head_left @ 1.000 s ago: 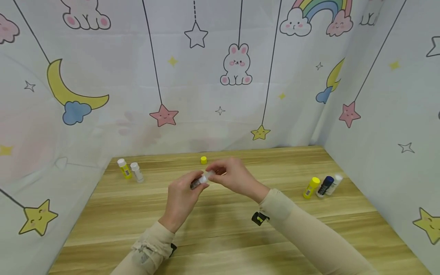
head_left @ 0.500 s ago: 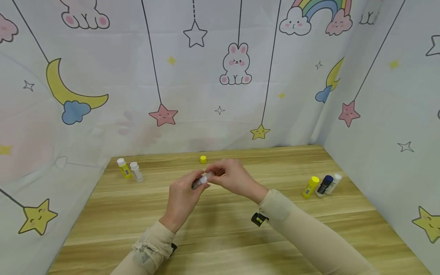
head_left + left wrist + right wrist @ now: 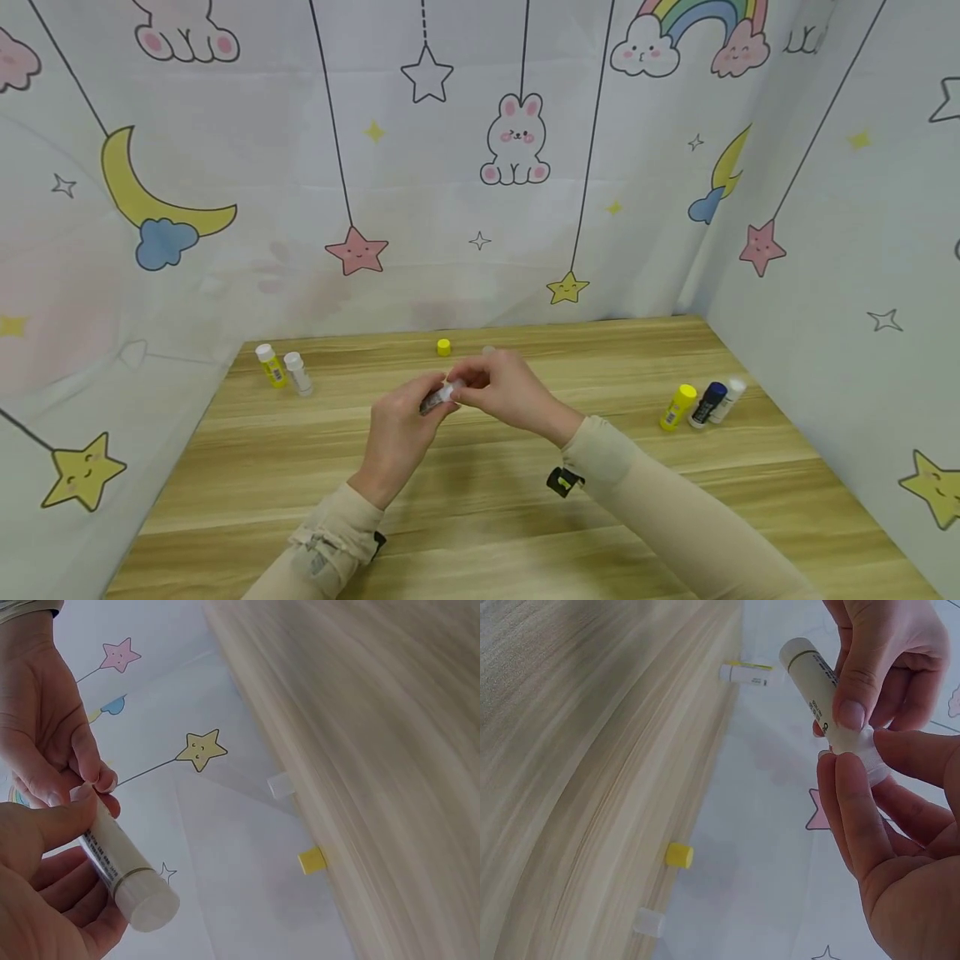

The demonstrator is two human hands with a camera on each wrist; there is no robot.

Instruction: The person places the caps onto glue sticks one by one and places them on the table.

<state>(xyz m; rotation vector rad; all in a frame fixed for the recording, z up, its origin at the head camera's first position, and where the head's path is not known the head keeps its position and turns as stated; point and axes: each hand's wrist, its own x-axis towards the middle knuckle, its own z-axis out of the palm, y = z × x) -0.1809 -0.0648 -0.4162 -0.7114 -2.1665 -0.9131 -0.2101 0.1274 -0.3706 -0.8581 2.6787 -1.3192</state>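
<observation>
In the head view a white glue stick (image 3: 442, 395) is held tilted above the middle of the table. My left hand (image 3: 400, 433) grips its labelled body, and my right hand (image 3: 517, 396) pinches the other end. The right wrist view brings out a ribbed, translucent part (image 3: 871, 756) between the right thumb and fingers. The left wrist view has the flat base (image 3: 150, 904) of the glue stick pointing out past the left fingers. Fingers partly hide the pinched end, so whether it is a cap I cannot tell.
A yellow cap (image 3: 444, 347) and a translucent whitish cap (image 3: 489, 350) lie near the table's back edge. Far left stand a yellow glue stick (image 3: 271, 367) and a white one (image 3: 298, 375). At the right are yellow (image 3: 678, 407), navy (image 3: 707, 405) and white (image 3: 727, 402) glue sticks.
Both hands keep their hold on the glue stick and shift only slightly. The translucent cap at the back now shows above the right hand, where it was hidden before.
</observation>
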